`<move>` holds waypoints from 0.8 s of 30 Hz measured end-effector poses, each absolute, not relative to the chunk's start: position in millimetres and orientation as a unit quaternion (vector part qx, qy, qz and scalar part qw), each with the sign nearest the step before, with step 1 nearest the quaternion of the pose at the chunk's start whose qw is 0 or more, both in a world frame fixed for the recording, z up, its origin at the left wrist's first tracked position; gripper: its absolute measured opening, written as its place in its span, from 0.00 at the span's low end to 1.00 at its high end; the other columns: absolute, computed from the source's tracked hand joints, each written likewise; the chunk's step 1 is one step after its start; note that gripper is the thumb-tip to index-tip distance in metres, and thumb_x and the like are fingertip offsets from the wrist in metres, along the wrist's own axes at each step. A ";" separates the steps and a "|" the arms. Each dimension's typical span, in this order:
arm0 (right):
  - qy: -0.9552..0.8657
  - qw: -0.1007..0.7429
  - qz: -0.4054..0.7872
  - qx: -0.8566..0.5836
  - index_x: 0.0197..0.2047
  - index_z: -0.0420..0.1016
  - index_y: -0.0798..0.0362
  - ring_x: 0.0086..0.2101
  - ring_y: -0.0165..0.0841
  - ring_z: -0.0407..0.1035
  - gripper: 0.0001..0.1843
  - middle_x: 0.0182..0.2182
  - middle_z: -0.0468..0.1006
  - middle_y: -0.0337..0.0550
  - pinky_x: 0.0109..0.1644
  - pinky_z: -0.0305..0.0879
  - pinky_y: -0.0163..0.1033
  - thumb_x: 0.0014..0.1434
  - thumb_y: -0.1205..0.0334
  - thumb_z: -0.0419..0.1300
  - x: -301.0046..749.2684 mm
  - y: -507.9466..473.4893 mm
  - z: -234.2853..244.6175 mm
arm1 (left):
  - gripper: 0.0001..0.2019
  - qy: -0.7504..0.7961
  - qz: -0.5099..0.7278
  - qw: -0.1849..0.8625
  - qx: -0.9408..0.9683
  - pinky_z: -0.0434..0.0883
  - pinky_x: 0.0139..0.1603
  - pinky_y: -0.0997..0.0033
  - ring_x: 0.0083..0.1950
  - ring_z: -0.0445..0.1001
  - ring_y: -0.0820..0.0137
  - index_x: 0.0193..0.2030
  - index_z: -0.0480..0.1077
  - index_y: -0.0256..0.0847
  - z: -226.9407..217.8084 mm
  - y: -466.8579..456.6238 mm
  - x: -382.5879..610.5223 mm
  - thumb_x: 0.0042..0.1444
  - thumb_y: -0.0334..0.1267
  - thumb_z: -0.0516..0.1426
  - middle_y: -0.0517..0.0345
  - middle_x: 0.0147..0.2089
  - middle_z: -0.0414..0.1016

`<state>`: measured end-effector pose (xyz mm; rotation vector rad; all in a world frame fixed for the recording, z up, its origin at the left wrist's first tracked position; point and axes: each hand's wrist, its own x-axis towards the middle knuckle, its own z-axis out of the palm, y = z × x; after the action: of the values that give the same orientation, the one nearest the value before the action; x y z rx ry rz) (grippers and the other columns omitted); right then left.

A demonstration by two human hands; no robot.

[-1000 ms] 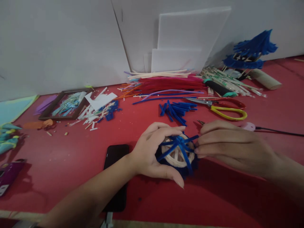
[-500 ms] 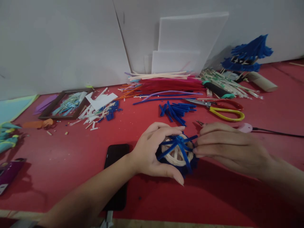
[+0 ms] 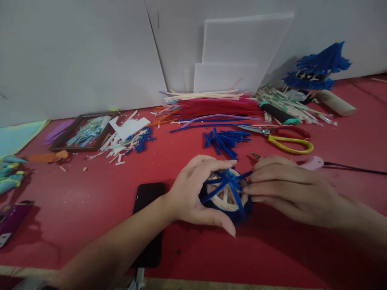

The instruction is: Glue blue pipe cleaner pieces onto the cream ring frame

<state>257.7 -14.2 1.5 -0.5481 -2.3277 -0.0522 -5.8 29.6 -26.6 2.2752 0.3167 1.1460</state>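
My left hand [image 3: 196, 193] curls around the left side of a small round craft piece [image 3: 225, 204], thumb in front and fingers behind. A pale, spoked ring forms its top, with blue fuzzy pipe cleaner strips [image 3: 231, 183] fanning out across it from the far rim. Darker blue material shows around the base. On the right side, my right hand [image 3: 290, 187] is closed, its fingertips pressed together at the end of one blue strip. Those fingertips hide the strip's end. Behind that hand lies a tool with a pink handle [image 3: 314, 163], a black cord and a metal tip, its middle covered.
Cut blue pieces [image 3: 226, 141] lie beyond the craft piece, near scissors [image 3: 290, 143] with red and yellow handles. A black phone [image 3: 148, 237] lies by my left forearm. Red pipe cleaners [image 3: 217, 108] line the back; a framed tray [image 3: 57, 147] and scraps sit left.
My right fingertips have shifted slightly left, further over the ring's edge. The left hand keeps its hold, and the whole view has moved a little.
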 end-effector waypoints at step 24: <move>-0.885 0.377 0.020 -0.272 0.54 0.74 0.47 0.41 0.32 0.75 0.10 0.41 0.77 0.44 0.44 0.75 0.38 0.72 0.59 0.56 262.1 -18.6 7.9 | 0.40 0.134 0.430 0.321 0.833 0.76 0.61 0.54 0.58 0.77 0.56 0.65 0.72 0.44 -13.9 26.7 -8.4 0.53 0.69 0.66 0.43 0.63 0.80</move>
<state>262.1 -18.6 7.9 -0.6967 -2.2632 0.0522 -8.4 26.7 -13.9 2.1887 0.3514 1.1302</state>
